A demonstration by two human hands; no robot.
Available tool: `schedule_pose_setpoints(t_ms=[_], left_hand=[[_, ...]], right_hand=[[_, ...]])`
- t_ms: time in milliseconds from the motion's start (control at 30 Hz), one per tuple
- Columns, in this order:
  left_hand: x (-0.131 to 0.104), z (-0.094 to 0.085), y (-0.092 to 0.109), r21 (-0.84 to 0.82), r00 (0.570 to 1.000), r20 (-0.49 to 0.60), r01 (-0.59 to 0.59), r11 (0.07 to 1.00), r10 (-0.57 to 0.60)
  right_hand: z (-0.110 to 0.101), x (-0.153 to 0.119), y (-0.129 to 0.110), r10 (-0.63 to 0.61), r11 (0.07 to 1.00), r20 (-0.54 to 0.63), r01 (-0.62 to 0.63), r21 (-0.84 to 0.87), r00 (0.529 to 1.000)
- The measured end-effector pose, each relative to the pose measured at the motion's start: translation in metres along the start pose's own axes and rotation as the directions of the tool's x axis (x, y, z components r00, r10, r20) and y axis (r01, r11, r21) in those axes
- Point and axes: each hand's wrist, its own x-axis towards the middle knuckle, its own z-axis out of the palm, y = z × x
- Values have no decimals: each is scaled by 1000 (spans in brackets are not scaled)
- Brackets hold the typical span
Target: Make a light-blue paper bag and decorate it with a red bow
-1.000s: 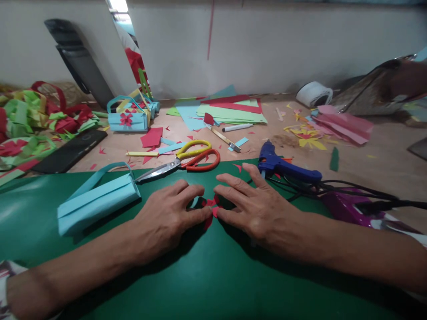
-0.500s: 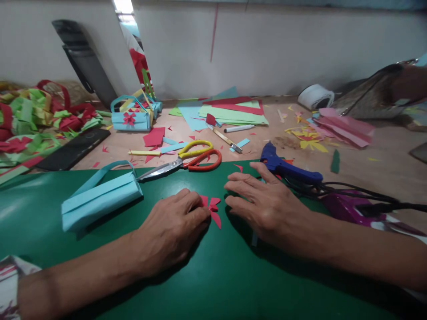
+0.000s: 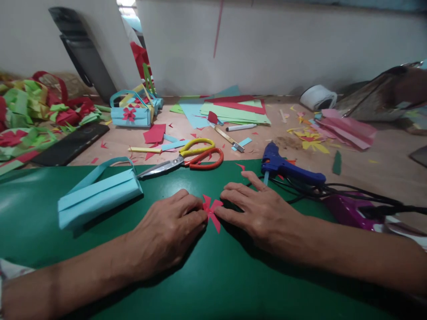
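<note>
Between my hands on the green mat lies a small red paper flower point(image 3: 211, 213) with pointed petals. My left hand point(image 3: 171, 226) is closed, thumb and fingers pinching the flower's left side. At the right petal, my right hand point(image 3: 256, 209) pinches with thumb and fingertips; one finger stands apart above. To the left sits a light blue paper handbag point(image 3: 100, 198) with a strap. Scissors point(image 3: 187, 159) with yellow and orange handles lie beyond my hands, tips close to the bag. A blue glue gun point(image 3: 290, 166) rests beyond my right hand.
A small blue paper bag with a red flower point(image 3: 130, 115) stands at the back. Coloured paper sheets point(image 3: 236, 111), a cutter point(image 3: 225, 137) and a marker point(image 3: 240, 127) lie along the wall. Black cables point(image 3: 353, 191) run over a purple object point(image 3: 350, 211) at right. A phone point(image 3: 70, 144) lies at left.
My right hand has moved left and its thumb and fingertips now meet the flower's right petal. The flower has turned slightly. My left hand keeps its pinch.
</note>
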Motion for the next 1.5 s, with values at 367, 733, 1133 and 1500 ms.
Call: schedule_pose_setpoints(t_ms=[367, 733, 1133, 1500], left_hand=[[1, -2, -1, 126, 996, 84, -7, 992, -3], [3, -1, 0, 88, 996, 60, 62, 994, -67], [4, 0, 2, 117, 993, 64, 90, 989, -98], [13, 10, 7, 274, 990, -99, 123, 954, -99]], right_hand=[[-3, 5, 0, -49, 999, 15, 49, -23, 999], [-18, -1, -11, -384, 902, -39, 366, -229, 923], [-9, 10, -7, -237, 954, 32, 239, -181, 971], [-5, 20, -4, 105, 965, -35, -94, 244, 994]])
